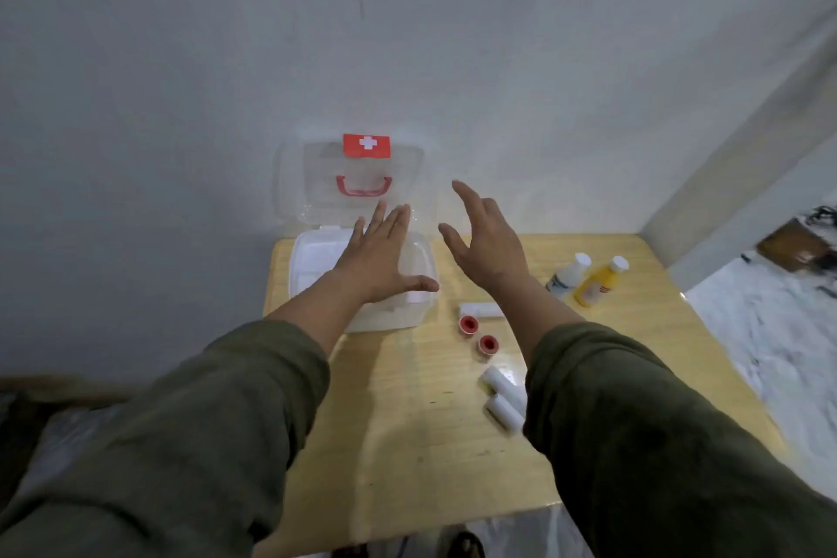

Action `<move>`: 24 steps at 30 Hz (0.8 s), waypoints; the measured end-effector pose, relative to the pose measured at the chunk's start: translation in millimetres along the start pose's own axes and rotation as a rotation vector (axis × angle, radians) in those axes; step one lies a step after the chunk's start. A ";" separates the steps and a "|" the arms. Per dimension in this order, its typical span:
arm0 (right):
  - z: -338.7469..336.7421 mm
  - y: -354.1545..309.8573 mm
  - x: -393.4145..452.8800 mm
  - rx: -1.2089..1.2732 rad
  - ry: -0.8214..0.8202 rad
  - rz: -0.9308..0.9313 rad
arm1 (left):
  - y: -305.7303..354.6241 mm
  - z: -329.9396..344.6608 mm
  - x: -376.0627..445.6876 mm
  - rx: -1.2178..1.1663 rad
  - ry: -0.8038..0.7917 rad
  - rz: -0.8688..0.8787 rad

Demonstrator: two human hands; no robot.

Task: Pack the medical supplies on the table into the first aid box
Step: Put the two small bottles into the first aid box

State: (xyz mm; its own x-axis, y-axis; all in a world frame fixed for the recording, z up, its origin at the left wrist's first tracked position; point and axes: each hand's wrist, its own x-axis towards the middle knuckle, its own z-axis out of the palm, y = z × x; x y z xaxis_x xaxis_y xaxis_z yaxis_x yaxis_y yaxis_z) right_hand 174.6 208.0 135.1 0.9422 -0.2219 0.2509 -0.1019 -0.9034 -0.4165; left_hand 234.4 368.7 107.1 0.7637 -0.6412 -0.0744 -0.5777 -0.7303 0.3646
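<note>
First aid box (362,285) sits at the far-left corner of the table (407,421), against the wall. Its clear lid (353,181), with a red cross label and red handle, stands upright and leans on the wall, so the mouth stays free for loading. A white tray or insert shows inside; whether it already holds supplies, can't tell.

Left hand (378,261) hovers flat over the box opening, fingers spread, holding nothing. Right hand (484,240) is raised just right of the box, fingers splayed, also empty. Hands are apart; neither clearly touches anything.

All supplies lie right of the box, likely staged within the right hand's reach:
- 2 bottles near the far-right edge: white bottle (568,274), yellow bottle (598,281), side by side, tilted.
- 2 red tape rolls (478,333), mid-table, near each other.
- 3 white gauze rolls: one (480,309) just beyond the tape, two (500,399) nearer, partly hidden by the right sleeve.

Judgement: packing barely begun; 7 items left out.
</note>
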 end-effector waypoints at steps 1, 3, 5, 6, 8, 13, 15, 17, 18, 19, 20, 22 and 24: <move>-8.8 10.3 -2.8 -0.022 0.034 0.011 | 11.7 0.1 5.9 -0.003 -0.001 0.019; -25.9 32.5 -11.9 -0.059 0.097 0.041 | 36.4 4.4 17.1 -0.018 -0.017 0.053; -41.3 56.7 -24.3 -0.082 0.130 0.094 | 61.3 14.0 28.3 -0.031 -0.036 0.086; -47.5 68.9 -31.5 -0.100 0.132 0.123 | 72.9 20.4 33.4 -0.032 -0.044 0.102; -57.3 93.3 -46.0 -0.125 0.127 0.174 | 94.5 35.5 43.4 -0.033 -0.049 0.134; -72.4 152.1 -73.6 -0.108 0.096 0.261 | 140.5 70.2 61.9 -0.109 -0.046 0.197; -75.7 172.4 -78.9 -0.104 0.088 0.287 | 155.4 81.7 69.8 -0.164 -0.040 0.205; -76.6 190.7 -80.9 -0.105 0.076 0.302 | 168.5 91.4 77.6 -0.215 -0.013 0.203; -76.1 199.4 -80.8 -0.103 0.071 0.305 | 174.6 95.8 81.3 -0.230 0.000 0.196; -75.2 208.0 -80.3 -0.099 0.069 0.302 | 180.3 100.2 84.8 -0.241 0.010 0.186; -73.7 216.0 -79.3 -0.092 0.068 0.295 | 185.3 104.4 88.1 -0.251 0.020 0.174; -70.7 230.8 -76.0 -0.075 0.062 0.282 | 193.0 113.3 95.3 -0.276 0.048 0.154; -67.2 243.8 -71.8 -0.057 0.050 0.267 | 197.2 123.2 102.5 -0.307 0.087 0.146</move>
State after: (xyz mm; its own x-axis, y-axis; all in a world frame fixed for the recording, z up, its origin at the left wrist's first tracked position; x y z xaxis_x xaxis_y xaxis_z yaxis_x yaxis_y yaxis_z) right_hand 60.6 -21.0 74.2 0.8631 -0.4710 0.1821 -0.3633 -0.8296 -0.4240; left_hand 163.2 130.0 57.0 0.7090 -0.7014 0.0737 -0.5789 -0.5191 0.6288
